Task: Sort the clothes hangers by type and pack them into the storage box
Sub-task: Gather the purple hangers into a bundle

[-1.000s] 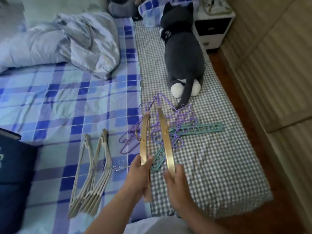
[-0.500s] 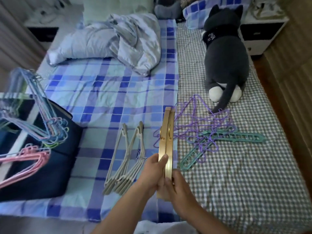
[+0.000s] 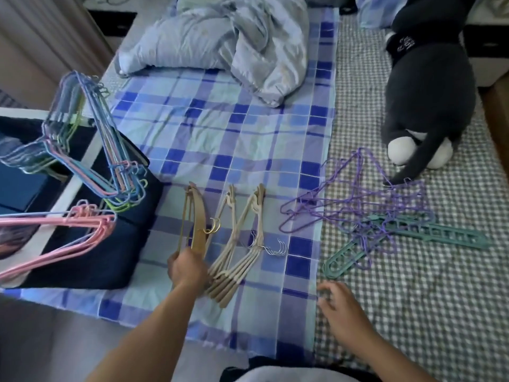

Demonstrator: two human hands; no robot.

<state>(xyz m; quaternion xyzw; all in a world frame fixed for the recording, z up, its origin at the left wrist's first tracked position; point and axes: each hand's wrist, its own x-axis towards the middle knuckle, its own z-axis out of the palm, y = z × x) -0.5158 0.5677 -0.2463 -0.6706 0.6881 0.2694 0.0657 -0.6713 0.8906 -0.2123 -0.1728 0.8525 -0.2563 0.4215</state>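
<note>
The wooden hangers were gripped at their near end by the left hand, fingers curled round them, and were held over the blue plaid sheet just left of the beige hangers, which lay in a fanned pile with their metal hooks pointing right. The right hand was seen apart from everything — hovering low over the seam between the plaid sheet and the grey checked sheet, its fingers loosely curled and nothing held. Farther right, the purple wire hangers were tangled over the green slotted hangers on the checked sheet, near a dark plush cat. At the left edge the dark storage box was found standing on the bed — pastel wire hangers and pink hangers were propped in or over it, though how deep they sat could not be told. A crumpled pale duvet lay at the far end.
</note>
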